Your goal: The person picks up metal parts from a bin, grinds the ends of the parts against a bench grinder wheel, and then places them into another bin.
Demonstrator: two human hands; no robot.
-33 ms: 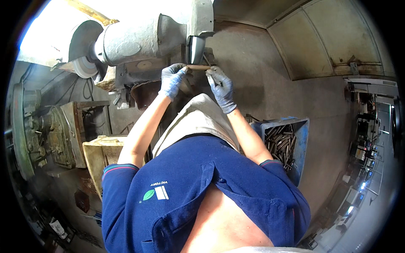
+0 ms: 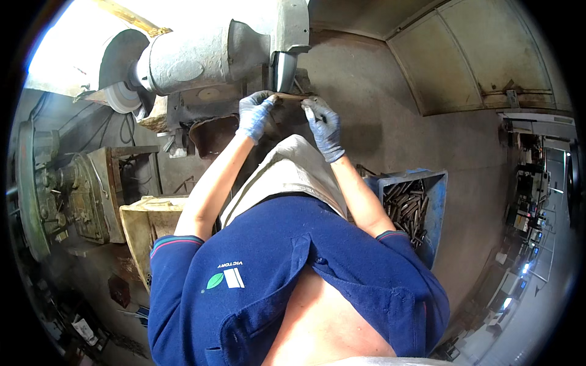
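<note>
Just before the grinding wheel (image 2: 285, 73), a slim bar (image 2: 292, 96) is gripped near its ends by the left hand (image 2: 254, 114) and right hand (image 2: 323, 126); grinding is seemingly in hand, and steady, level support is called for.

Upside-down white lettering (image 2: 230, 265) and a green-and-white leaf emblem (image 2: 224, 280) mark the navy-blue cloth shirt (image 2: 268, 241), lower left of centre.

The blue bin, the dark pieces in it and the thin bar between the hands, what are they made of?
Blue bin: probably plastic, dull and worn, with thick one-colour walls. Dark pieces: likely metal, since some edges glint. Thin bar: perhaps metal too, brownish, but too small to be sure.
</note>
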